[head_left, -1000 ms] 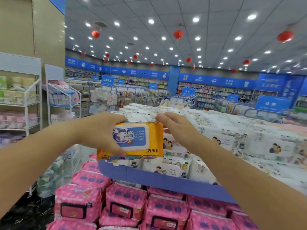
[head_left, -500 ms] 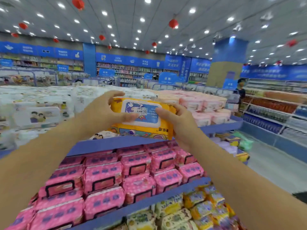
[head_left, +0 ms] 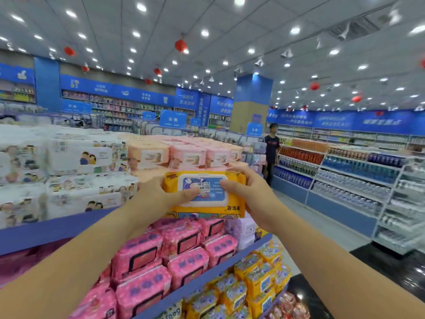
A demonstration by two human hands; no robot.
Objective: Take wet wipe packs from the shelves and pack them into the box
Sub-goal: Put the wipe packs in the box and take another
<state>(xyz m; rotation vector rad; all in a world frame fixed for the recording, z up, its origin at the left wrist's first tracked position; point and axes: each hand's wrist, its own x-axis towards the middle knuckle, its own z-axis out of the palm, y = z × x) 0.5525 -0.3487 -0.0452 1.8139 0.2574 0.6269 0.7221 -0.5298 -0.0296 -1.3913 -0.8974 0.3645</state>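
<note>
I hold a yellow pack (head_left: 207, 210) in the air over the shelves (head_left: 207, 276), my left hand (head_left: 158, 196) and right hand (head_left: 251, 194) each gripping an end, pink packs (head_left: 179, 245) below, white packs (head_left: 85, 157) at left, its upside-down label (head_left: 208, 198) stickered 2.00, a far sign (head_left: 101, 87) reading LOOK

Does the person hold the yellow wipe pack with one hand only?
No, the left hand and the right hand both grip the yellow wipe pack, one at each end.
</note>
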